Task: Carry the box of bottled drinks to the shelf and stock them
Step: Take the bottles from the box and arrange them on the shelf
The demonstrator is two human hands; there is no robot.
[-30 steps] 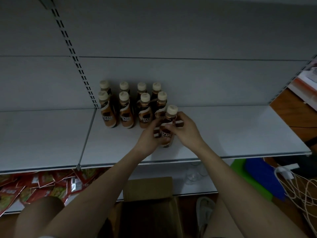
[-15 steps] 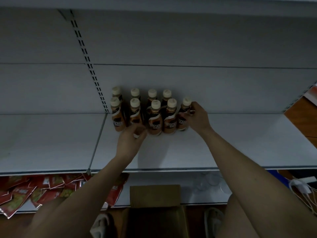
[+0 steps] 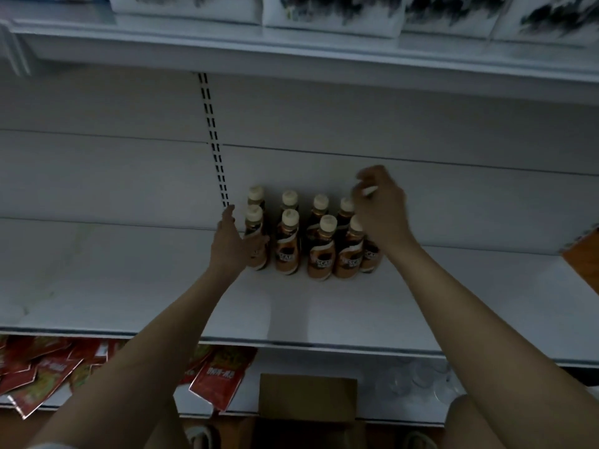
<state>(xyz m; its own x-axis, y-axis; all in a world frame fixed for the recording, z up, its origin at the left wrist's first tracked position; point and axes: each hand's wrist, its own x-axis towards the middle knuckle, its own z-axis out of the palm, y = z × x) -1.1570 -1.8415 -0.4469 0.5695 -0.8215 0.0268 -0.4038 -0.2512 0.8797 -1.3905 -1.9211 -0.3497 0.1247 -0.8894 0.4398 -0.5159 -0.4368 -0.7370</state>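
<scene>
Several brown bottled drinks (image 3: 319,251) with cream caps stand in two rows on the white shelf (image 3: 324,312), against its back panel. My left hand (image 3: 228,246) lies with straight fingers against the side of the front-left bottle (image 3: 256,241). My right hand (image 3: 382,210) reaches over the right end of the group, its fingers curled at the top of the rightmost bottle (image 3: 369,256); a pale cap shows blurred at the fingertips. The hand hides most of that bottle. The open cardboard box (image 3: 308,400) sits low, between my arms.
Red snack packets (image 3: 48,371) lie on the lower shelf at left, clear cups (image 3: 418,377) at right. White packs (image 3: 334,11) fill the shelf above. A slotted upright (image 3: 214,140) runs down the back panel. Bare shelf extends to the right of the bottles.
The view has tilted up and drawn closer. My left hand moved from the front of the group to its left side. My right hand rose over the rightmost bottle's top.
</scene>
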